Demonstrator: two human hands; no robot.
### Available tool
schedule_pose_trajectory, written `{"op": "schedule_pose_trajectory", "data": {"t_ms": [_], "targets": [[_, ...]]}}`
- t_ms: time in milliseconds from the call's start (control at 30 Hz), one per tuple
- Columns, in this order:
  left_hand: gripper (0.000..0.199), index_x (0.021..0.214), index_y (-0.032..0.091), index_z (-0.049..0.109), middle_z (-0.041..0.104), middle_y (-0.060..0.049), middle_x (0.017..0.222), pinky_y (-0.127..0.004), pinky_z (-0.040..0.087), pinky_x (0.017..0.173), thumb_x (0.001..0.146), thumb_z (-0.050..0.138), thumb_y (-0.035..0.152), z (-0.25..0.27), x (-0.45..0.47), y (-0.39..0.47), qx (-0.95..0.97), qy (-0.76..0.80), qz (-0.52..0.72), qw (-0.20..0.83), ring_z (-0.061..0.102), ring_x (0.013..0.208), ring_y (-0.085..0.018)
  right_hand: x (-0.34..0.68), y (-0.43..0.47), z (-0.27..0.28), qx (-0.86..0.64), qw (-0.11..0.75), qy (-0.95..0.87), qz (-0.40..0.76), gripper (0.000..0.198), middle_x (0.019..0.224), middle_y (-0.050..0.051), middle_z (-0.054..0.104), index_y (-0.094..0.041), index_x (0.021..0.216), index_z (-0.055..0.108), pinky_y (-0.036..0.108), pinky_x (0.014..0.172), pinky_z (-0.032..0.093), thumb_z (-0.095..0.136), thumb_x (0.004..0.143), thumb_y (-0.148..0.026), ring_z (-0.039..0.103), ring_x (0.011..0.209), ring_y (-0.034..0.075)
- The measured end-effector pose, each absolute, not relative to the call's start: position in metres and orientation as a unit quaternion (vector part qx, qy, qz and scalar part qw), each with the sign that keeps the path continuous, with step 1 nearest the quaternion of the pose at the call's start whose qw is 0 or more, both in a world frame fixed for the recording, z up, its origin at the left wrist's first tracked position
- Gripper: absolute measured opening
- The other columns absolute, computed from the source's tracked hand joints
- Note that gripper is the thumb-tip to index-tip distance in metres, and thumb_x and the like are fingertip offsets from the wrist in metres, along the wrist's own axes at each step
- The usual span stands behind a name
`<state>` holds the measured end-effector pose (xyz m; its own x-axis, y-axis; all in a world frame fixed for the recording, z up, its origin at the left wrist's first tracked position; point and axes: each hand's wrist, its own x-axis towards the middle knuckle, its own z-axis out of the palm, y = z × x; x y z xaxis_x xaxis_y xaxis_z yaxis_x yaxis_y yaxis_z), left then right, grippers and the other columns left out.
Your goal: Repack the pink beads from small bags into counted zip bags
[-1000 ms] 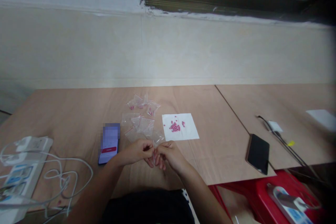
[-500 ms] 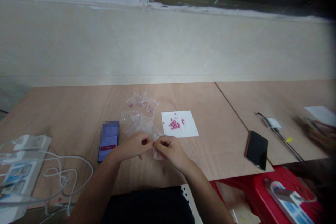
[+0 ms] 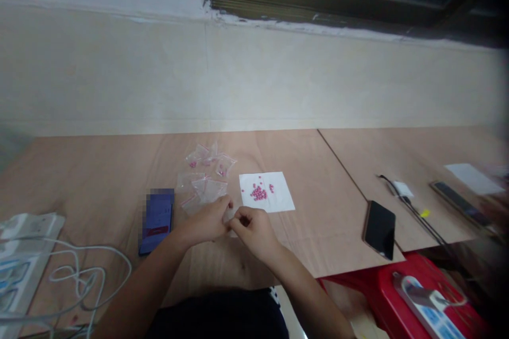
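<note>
Both my hands meet over the near part of the table around a small clear zip bag [image 3: 229,215], most of it hidden by fingers. My left hand [image 3: 214,220] is closed on the bag's left side, and my right hand [image 3: 252,230] pinches it from the right. Just beyond them lie several flat clear zip bags [image 3: 210,189]. Farther back, a few zip bags [image 3: 223,165] hold small pink pieces. Right of these, a white paper sheet [image 3: 282,196] carries a cluster of pink beads [image 3: 259,193] and a smaller group beside it.
A lit phone [image 3: 158,225] lies left of my left forearm. White cables [image 3: 79,275] and a power strip [image 3: 24,254] occupy the left side. A dark phone [image 3: 379,229] is on the right, above a red stool [image 3: 382,275] bearing another strip. Cables and another phone [image 3: 461,204] lie farther right.
My left hand has turned and its fingers now sit higher, covering more of the bag. The view has shifted slightly right; a phone at the far right now shows where a blurred shape was.
</note>
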<state>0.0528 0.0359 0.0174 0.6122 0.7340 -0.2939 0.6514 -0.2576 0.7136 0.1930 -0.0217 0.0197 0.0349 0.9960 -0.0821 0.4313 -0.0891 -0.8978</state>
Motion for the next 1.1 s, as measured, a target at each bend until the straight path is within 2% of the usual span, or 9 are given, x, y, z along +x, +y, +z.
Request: {"op": "schedule_pose_trajectory", "data": {"t_ms": [133,233,300,400,567,767,867,967,1100], "targets": [[0.035,0.103,0.019,0.048,0.052,-0.005,0.101,-0.029,0.047,0.070,0.069,0.046,0.008,0.009,0.053,0.046,0.805,0.420,0.106,0.406,0.055,0.080,-0.016,0.202,-0.018,0.019,-0.675,0.360,-0.549,0.337,0.018,0.044,-0.004,0.044,-0.018,0.047,0.045,0.021,0.045,0.026,0.050,0.064,-0.019,0.041,0.044,0.009],[0.032,0.103,0.020,0.050,0.050,-0.006,0.110,-0.037,0.037,0.094,0.073,0.050,0.011,0.009,0.051,0.052,0.821,0.359,0.138,0.422,0.046,0.107,-0.020,0.208,-0.016,0.017,-0.679,0.383,-0.522,0.347,0.017,0.044,-0.004,0.044,-0.018,0.048,0.045,0.021,0.046,0.028,0.049,0.065,-0.021,0.041,0.045,0.010],[0.028,0.107,0.021,0.049,0.050,-0.007,0.114,-0.039,0.032,0.100,0.079,0.052,0.020,0.008,0.049,0.052,0.812,0.326,0.142,0.463,0.043,0.114,-0.021,0.211,-0.015,0.017,-0.663,0.403,-0.502,0.382,0.019,0.044,-0.004,0.043,-0.019,0.048,0.044,0.022,0.046,0.029,0.048,0.066,-0.022,0.041,0.046,0.010],[0.047,0.120,0.021,0.038,0.042,-0.011,0.125,-0.041,0.030,0.102,0.078,0.057,0.031,-0.001,0.044,0.048,0.787,0.291,0.157,0.522,0.038,0.120,-0.024,0.213,-0.011,0.015,-0.626,0.424,-0.483,0.442,0.021,0.044,-0.004,0.042,-0.019,0.047,0.044,0.022,0.047,0.030,0.047,0.067,-0.024,0.040,0.046,0.010],[0.082,0.129,0.023,0.020,0.034,-0.014,0.131,-0.045,0.029,0.101,0.066,0.071,0.030,-0.022,0.051,0.040,0.727,0.288,0.173,0.599,0.035,0.123,-0.028,0.221,-0.002,0.005,-0.600,0.457,-0.443,0.484,0.025,0.044,-0.005,0.042,-0.019,0.049,0.042,0.021,0.044,0.029,0.046,0.071,-0.030,0.037,0.043,0.008],[0.054,0.120,0.024,0.029,0.045,-0.007,0.112,-0.032,0.048,0.076,0.074,0.057,0.020,-0.041,0.069,0.048,0.672,0.360,0.184,0.621,0.055,0.087,-0.015,0.236,0.004,-0.010,-0.609,0.482,-0.403,0.485,0.031,0.045,-0.005,0.040,-0.019,0.054,0.044,0.022,0.041,0.028,0.047,0.077,-0.040,0.034,0.040,0.007],[0.053,0.121,0.022,0.034,0.047,-0.006,0.107,-0.029,0.047,0.071,0.074,0.057,0.022,-0.046,0.070,0.059,0.703,0.394,0.188,0.561,0.052,0.081,-0.014,0.244,0.003,-0.015,-0.637,0.508,-0.424,0.396,0.022,0.063,-0.001,0.051,-0.018,0.076,0.056,0.022,0.050,0.036,0.053,0.076,-0.040,0.044,0.054,0.010],[0.054,0.123,0.021,0.037,0.049,-0.007,0.107,-0.030,0.046,0.072,0.073,0.057,0.024,-0.043,0.072,0.070,0.743,0.392,0.171,0.516,0.051,0.082,-0.016,0.249,0.002,-0.026,-0.641,0.499,-0.462,0.356,0.032,0.077,0.002,0.056,-0.019,0.096,0.060,0.024,0.053,0.038,0.062,0.071,-0.039,0.047,0.061,0.012],[0.051,0.115,0.020,0.046,0.051,-0.009,0.109,-0.035,0.043,0.081,0.068,0.063,0.023,-0.041,0.081,0.082,0.760,0.394,0.164,0.490,0.050,0.092,-0.021,0.253,0.006,-0.051,-0.640,0.484,-0.470,0.367,0.023,0.073,0.004,0.061,-0.019,0.077,0.065,0.027,0.056,0.041,0.063,0.069,-0.041,0.049,0.059,0.013]]}}
